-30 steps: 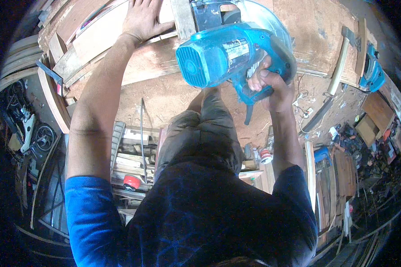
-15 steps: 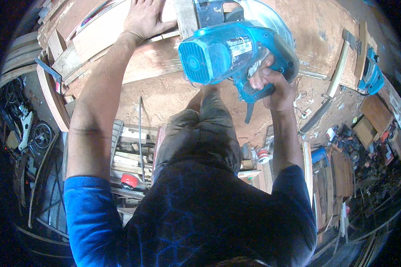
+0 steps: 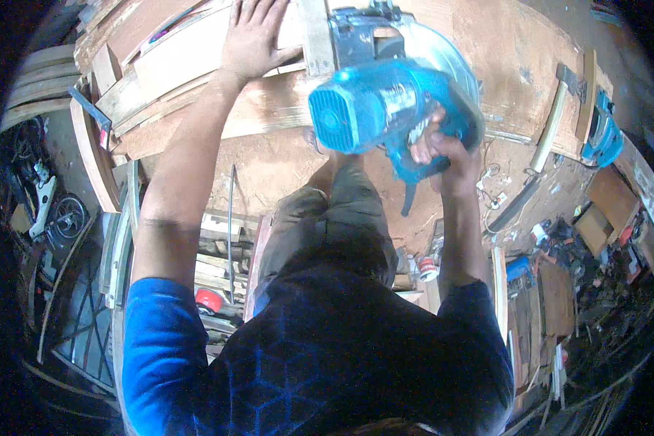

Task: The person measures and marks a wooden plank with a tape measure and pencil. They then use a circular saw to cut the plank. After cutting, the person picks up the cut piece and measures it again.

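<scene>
My right hand (image 3: 432, 144) is wrapped around the rear handle of a teal circular saw (image 3: 363, 105). The saw is slightly blurred, with its motor housing toward me and its metal base on the wood at the far side. Its blade is hidden from view. My left hand (image 3: 254, 40) lies flat, fingers stretched, on a pale wooden board (image 3: 189, 62) left of the saw. Between hand and saw a short wooden strip (image 3: 316, 36) crosses the board.
A wooden-handled hammer (image 3: 552, 123) and another teal power tool (image 3: 604, 138) lie at the bench's right end. A blue-and-red try square (image 3: 91, 112) is at the left. Timber offcuts (image 3: 218, 251) and a red round object (image 3: 209, 300) are on the floor.
The whole view has shifted, so bench, hands and saw appear slightly lower and further right. Both hands keep their hold, and the saw stays beside the wooden strip.
</scene>
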`<state>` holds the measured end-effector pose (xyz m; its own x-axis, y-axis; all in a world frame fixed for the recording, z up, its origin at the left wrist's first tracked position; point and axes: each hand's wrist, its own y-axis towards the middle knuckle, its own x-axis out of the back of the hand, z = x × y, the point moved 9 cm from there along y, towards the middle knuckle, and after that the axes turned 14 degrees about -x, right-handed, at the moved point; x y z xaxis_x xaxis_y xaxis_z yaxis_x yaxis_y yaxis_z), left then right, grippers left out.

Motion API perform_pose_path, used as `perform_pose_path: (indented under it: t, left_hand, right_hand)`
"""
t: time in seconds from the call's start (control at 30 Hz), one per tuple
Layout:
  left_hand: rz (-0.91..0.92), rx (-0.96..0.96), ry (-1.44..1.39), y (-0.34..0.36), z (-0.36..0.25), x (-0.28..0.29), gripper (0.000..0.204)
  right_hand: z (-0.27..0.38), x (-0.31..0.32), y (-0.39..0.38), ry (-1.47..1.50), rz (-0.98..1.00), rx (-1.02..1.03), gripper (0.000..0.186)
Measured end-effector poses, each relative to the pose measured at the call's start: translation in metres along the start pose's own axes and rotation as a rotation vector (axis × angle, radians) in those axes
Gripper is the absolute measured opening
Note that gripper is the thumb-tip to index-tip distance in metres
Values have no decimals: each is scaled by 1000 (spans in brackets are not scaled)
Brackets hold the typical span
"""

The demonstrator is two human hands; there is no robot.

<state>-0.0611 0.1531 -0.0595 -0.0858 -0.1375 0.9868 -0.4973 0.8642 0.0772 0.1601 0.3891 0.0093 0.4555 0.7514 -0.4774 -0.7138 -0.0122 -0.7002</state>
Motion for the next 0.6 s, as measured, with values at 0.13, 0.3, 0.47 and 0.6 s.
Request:
perform_pose_path:
  t: [0.13, 0.3, 0.47, 0.6]
  left_hand:
    - [18, 163, -24, -14, 4, -3, 121]
    - [-195, 544, 115, -148, 68, -5, 132]
    - [-222, 775, 27, -224, 116, -2, 148]
    - [-74, 893, 121, -225, 111, 4, 138]
  right_hand:
    - [-27, 16, -24, 20, -58, -41, 34]
    - [-35, 38, -53, -20, -136, 8, 37]
    - [-40, 64, -63, 48, -255, 36, 35]
    - [-23, 46, -60, 28, -192, 83, 32]
